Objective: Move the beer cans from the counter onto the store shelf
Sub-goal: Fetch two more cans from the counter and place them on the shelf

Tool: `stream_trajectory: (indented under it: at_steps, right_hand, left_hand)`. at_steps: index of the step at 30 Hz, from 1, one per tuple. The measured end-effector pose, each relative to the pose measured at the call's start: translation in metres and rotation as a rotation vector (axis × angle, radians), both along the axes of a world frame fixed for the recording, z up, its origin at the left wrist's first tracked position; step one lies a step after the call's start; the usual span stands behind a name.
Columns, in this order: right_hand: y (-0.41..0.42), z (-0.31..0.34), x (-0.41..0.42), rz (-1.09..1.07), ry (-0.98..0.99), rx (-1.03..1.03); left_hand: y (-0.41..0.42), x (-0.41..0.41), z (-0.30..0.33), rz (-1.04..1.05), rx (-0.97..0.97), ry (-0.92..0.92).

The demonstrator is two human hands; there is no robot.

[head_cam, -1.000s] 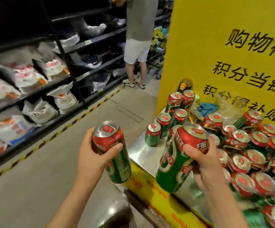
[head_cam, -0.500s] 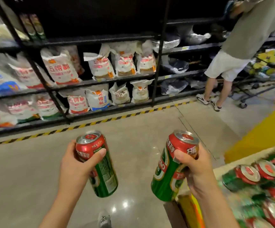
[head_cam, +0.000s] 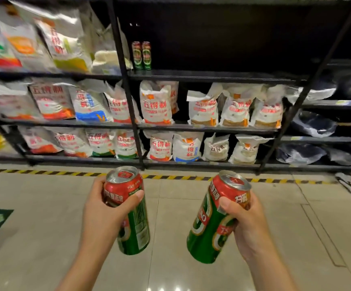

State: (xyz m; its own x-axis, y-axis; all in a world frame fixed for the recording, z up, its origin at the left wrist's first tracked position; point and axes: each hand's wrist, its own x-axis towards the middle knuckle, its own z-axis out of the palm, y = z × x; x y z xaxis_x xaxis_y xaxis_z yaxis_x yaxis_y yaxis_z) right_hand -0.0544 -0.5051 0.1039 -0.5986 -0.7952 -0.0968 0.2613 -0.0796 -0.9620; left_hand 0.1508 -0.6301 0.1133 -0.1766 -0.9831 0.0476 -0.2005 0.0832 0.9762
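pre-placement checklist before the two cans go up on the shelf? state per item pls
1. Left hand grip on left can: fingers and thumb curled round it, ok.
2. Right hand grip on right can: wrapped round it, ok.
3. Cans upright: both tilted, tops leaning toward each other, not ok for setting down yet.
4. Free space on target shelf: bare board to the right of the two shelved cans, ok.
5. Within reach of the shelf: floor and hazard tape lie between, cannot tell.
6. Tabs sealed: both lids look unopened, ok.
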Motion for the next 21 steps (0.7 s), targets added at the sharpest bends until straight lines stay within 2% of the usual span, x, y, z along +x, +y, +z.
stream_trajectory:
  at_steps: [10,16,21]
  right_hand:
    - [-0.143,-0.006,-0.101,-0.037,0.041,0.046]
    - [-0.237,0.006,-0.166,0.034,0.066,0.04]
    - [-0.308,0.002,-0.188,0.11,0.084,0.047]
  left_hand:
    - [-0.134,-0.097,0.002,0.038,0.033,0.031]
    - [-0.209,-0.153,0.017,0.1,0.029,0.075]
    - [-0.262,-0.17,0.011,0.183,0.05,0.075]
